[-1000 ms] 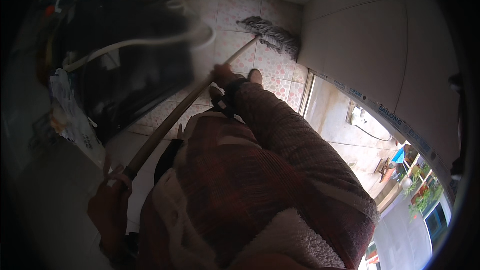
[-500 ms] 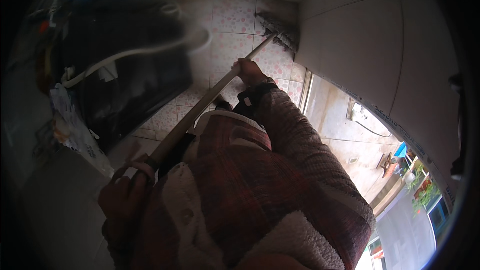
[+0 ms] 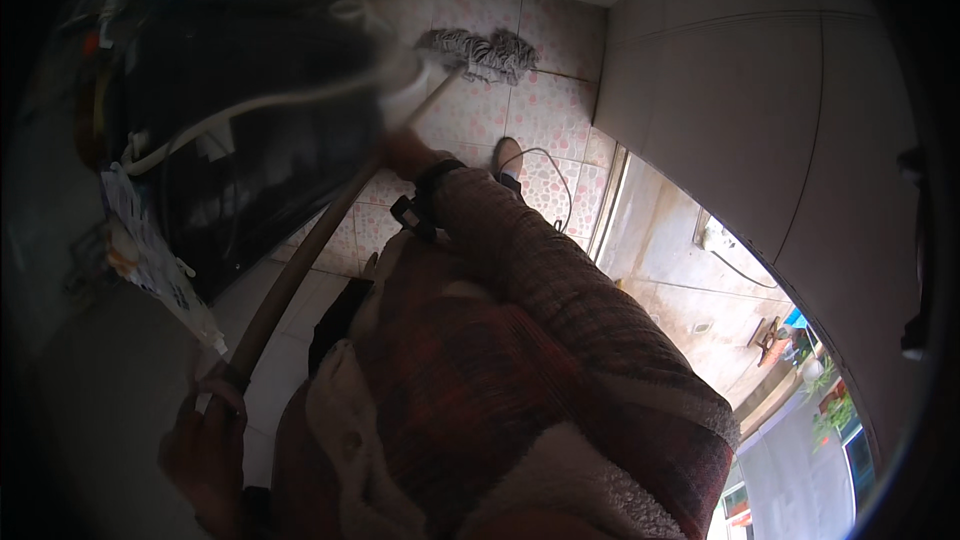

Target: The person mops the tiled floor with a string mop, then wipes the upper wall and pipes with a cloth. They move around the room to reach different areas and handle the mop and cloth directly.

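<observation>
L grip wrapped round near end of mop handle, low L; R grip closed on same handle farther up, a bit blurry. Handle slants far & R to grey mop head, strands flat on pink-patterned tile floor, far ctr. Shoe nearer, w/ thin dark cord looped just R. Dark boxy unit on L, pale hose across it; pale wall on R.

Red plaid jacket, pale fleece trim
</observation>
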Action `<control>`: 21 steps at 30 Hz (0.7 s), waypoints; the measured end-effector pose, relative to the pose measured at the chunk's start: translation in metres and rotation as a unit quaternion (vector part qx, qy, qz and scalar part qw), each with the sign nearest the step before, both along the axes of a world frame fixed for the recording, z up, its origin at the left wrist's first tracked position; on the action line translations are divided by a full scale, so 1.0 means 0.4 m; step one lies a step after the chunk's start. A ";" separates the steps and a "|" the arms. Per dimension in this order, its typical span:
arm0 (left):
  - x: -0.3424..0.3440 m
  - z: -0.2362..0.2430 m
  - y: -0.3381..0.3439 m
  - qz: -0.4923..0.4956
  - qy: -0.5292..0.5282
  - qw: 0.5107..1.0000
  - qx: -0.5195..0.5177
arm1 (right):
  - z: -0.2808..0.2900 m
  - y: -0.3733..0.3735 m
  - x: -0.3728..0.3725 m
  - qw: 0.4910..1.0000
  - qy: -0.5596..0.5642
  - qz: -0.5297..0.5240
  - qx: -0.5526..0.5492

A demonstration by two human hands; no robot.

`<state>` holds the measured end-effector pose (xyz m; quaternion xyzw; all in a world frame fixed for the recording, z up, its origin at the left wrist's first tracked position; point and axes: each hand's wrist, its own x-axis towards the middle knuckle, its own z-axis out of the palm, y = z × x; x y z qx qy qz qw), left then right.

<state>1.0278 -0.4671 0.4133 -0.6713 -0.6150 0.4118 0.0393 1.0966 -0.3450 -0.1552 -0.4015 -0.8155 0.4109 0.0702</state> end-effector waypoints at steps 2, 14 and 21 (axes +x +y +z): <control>0.003 -0.011 0.040 -0.014 -0.102 0.995 -0.006 | 0.003 -0.008 0.139 0.987 0.112 -0.093 -0.074; -0.022 -0.125 -0.001 -0.076 -0.169 0.983 0.013 | -0.141 -0.104 0.291 0.940 0.168 -0.250 -0.161; -0.038 -0.023 0.009 -0.257 -0.003 0.962 0.095 | 0.039 -0.065 0.102 0.986 0.076 -0.110 -0.099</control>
